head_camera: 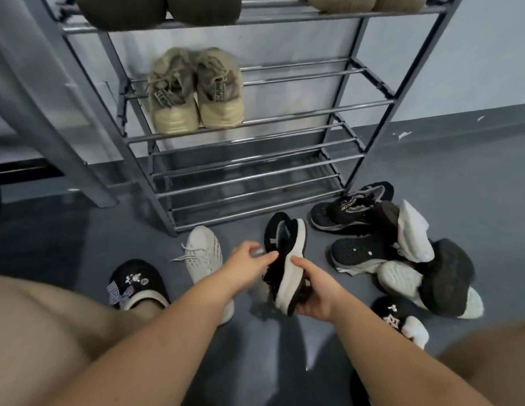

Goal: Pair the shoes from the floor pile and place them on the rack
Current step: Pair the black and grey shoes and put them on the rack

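The grey floor [475,177] carries a shoe pile [402,253]; the rack [369,80] bears one beige pair [197,92].

Grey floor [475,177] meets a pale wall [460,68] — white chips [404,135] near the base.

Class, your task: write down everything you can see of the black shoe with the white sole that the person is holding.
The black sneaker has a dark knit-looking upper and a thick white sole. It is held above the grey floor in front of the shoe rack, turned on its side with the sole facing right and the toe pointing away. The right hand grips the heel end around the sole; the left hand pinches the upper near the opening. Whether a second shoe lies behind it cannot be told.
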### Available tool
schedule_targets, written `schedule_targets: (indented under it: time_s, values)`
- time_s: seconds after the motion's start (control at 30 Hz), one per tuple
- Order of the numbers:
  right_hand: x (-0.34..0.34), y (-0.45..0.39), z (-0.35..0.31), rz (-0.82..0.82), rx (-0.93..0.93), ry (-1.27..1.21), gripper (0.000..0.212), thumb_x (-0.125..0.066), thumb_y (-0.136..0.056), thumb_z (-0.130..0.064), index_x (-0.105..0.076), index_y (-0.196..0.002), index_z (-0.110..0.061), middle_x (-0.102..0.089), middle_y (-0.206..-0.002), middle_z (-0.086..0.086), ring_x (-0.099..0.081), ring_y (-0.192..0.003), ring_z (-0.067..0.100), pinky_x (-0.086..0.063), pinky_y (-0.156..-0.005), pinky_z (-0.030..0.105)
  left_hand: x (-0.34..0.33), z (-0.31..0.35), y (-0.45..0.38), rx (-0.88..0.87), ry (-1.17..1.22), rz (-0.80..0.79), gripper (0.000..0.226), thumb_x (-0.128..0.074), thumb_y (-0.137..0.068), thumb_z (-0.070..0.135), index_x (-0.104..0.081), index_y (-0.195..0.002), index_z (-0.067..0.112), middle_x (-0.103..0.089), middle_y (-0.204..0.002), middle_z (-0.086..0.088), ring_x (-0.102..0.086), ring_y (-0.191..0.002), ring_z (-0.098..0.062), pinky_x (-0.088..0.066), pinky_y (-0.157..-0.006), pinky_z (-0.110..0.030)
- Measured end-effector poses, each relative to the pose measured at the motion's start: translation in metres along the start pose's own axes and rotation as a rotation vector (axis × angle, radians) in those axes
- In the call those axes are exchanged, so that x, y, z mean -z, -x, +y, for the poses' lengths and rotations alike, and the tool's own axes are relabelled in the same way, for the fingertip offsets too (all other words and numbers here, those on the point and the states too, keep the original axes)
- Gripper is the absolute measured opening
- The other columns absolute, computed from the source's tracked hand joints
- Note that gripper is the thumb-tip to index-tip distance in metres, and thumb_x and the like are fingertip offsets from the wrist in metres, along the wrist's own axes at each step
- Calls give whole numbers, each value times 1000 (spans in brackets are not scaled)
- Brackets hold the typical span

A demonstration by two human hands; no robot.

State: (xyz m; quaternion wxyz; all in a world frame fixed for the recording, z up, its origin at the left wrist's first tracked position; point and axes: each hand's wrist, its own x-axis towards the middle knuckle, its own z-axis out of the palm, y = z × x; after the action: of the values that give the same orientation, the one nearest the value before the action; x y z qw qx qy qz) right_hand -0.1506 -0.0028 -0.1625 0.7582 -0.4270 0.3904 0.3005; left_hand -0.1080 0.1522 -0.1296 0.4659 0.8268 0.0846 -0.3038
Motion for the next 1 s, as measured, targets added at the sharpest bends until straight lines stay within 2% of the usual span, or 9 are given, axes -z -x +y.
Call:
schedule_targets:
  time_s: [0.1,0.17,0.23,0.37,0.53,0.67,0.87,0.93,1.0]
  values:
    - [-3,-3,7,-14,-23,-119,47,-59,-85,-43,-61,-118,-10,-67,-116,16,-64,-103,33,-52,-82,47,-3,-15,-2,345,196,-250,72,-50,-87,59,-40,-141,13,-41,-147,-11,-44,-132,-32,-38,-106,-40]
    - [-6,-3,9,-34,-4,-142,48,-53,-88,-46,-59,-121,-12,-64,-121,17,-64,-101,33,-52,-83,45,-9,-16,0,451,405,-402,64,-39,-92,57,-44,-139,13,-57,-130,-13,-57,-114,-33,-40,-100,-46]
    - [-5,-3,10,-51,10,-104,48,-45,-92,-48,-57,-123,-14,-65,-120,12,-63,-99,27,-47,-87,42,-12,-16,-2,457,592,-366,49,-38,-98,44,-47,-134,12,-64,-99,-10,-61,-85,-27,-44,-91,-47]
    - [0,-3,8,-40,29,-76,41,-46,-96,-40,-56,-121,-9,-65,-103,8,-62,-89,21,-50,-77,37,-14,-20,-5,367,739,-211,32,-40,-101,15,-46,-132,16,-60,-95,-6,-59,-80,-21,-48,-85,-45]
    - [2,-3,7,-50,55,-82,36,-47,-95,-42,-63,-110,-13,-74,-93,4,-67,-88,19,-58,-66,32,-19,-30,-4,289,743,-157,43,-48,-94,-2,-49,-130,21,-65,-109,-9,-63,-80,-17,-53,-66,-32]
    - [3,-7,14,4,124,46,27,-55,-94,-15,-57,-121,-14,-70,-95,2,-66,-84,16,-56,-59,26,-17,-40,-9,287,724,-163,53,-55,-88,-4,-47,-135,20,-64,-120,-9,-65,-90,-20,-52,-70,-32]
    - [3,-14,17,16,145,202,36,-53,-93,-1,-55,-127,-14,-67,-95,4,-63,-79,14,-50,-62,27,-10,-43,-13,379,636,-244,35,-63,-87,35,-64,-113,12,-72,-100,-3,-65,-93,-18,-52,-79,-32]
    - [-1,-18,18,-1,152,275,38,-54,-92,-1,-55,-128,-15,-67,-104,7,-64,-81,13,-50,-63,25,-10,-49,-14,421,577,-250,32,-66,-85,36,-64,-104,10,-72,-83,-1,-66,-81,-15,-51,-69,-28]
    - [-8,-25,19,-23,154,315,39,-56,-92,-3,-55,-129,-15,-66,-117,10,-65,-87,15,-51,-67,23,-10,-57,-17,429,519,-233,34,-68,-84,29,-60,-109,7,-70,-85,-2,-63,-81,-15,-50,-68,-26]
